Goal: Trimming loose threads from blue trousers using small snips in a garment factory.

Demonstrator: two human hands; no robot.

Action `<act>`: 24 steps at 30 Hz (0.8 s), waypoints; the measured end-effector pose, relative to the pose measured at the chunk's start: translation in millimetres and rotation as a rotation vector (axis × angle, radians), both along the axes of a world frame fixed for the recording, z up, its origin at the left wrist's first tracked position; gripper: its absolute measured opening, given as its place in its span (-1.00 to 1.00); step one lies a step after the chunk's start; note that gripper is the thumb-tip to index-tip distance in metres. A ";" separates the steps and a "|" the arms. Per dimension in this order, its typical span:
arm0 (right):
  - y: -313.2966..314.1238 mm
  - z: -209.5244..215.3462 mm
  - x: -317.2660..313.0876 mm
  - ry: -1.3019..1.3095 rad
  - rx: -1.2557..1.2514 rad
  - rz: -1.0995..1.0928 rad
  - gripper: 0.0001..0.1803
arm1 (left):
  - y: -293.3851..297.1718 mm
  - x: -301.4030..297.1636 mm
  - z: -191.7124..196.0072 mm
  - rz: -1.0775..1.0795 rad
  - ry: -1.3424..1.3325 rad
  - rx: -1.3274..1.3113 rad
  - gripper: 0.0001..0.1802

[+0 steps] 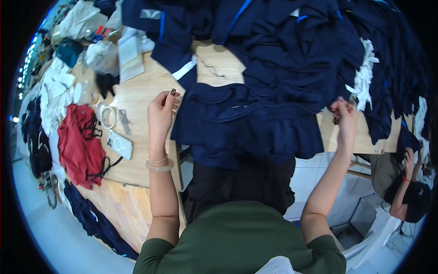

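Observation:
A dark navy garment [255,130] lies spread before me, its lower edge hanging over the table's front edge. Beside its left edge is my left hand [160,112], fingers curled in and thumb pointing away from me, with nothing visible in it. My right hand [345,114] is just past the garment's right edge, with fingertips drawn together; whatever they may hold is too small to make out. Close to that hand hangs a bunch of white tags or strips [364,75] among the dark cloth.
More navy garments [292,41] with blue trim pile up beyond. On the wooden table [137,105] at left lie a white phone [120,145], a roll of tape [108,117], a red bag [82,146] and plastic bags [101,57]. Another person's hand [409,162] touches cloth at far right.

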State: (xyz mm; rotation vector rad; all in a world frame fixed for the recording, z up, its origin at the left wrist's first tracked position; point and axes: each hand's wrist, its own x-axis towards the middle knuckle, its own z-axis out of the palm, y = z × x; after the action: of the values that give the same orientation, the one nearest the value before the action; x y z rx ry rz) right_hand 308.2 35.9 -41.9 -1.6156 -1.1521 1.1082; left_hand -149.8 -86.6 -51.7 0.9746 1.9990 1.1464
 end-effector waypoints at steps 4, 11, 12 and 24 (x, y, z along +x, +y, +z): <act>-6.5 6.5 -22.8 0.033 -0.264 0.044 -0.62 | 11.7 2.1 -3.4 -0.090 -0.182 -0.128 -0.65; -11.9 5.3 -25.8 0.119 -0.274 0.035 -0.58 | 15.8 14.0 4.3 -0.144 -0.183 -0.096 -0.63; -11.8 4.4 -23.9 0.108 -0.268 0.029 -0.57 | 15.7 15.9 6.7 -0.161 -0.155 -0.062 -0.62; -18.5 13.1 -51.3 -0.005 -0.042 0.076 -0.57 | 19.4 81.4 12.9 -0.365 0.838 0.208 -0.43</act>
State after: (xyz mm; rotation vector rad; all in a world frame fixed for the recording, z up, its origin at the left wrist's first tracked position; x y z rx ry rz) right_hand 256.9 17.4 -28.8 -1.6193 -1.2095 1.1849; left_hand -68.4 -67.1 -38.8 2.0882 2.1643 0.8089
